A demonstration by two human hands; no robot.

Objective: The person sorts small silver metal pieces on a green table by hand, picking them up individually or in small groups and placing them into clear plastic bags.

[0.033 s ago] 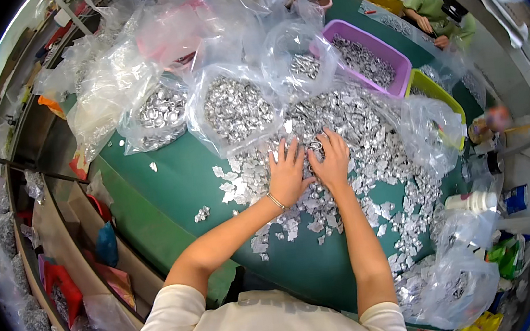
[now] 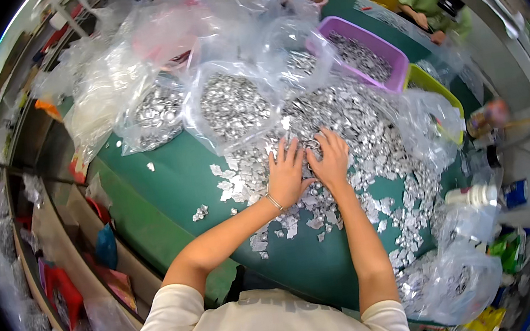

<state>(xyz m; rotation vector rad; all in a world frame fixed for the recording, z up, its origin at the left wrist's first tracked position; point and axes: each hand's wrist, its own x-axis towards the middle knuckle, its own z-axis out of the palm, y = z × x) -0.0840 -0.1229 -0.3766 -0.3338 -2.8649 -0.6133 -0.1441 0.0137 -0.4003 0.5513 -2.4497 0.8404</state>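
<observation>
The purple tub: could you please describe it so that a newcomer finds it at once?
On the green table, go past the heap of silvery pieces under the person's left hand and right hand, toward the far right. There stands the purple tub, oblong and holding small silvery pieces, between a clear bag and a yellow-green tub. Neither neighbour shares its purple colour.

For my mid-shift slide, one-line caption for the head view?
Left hand and right hand among loose silvery pieces on a green table, near open clear plastic bags.
</observation>
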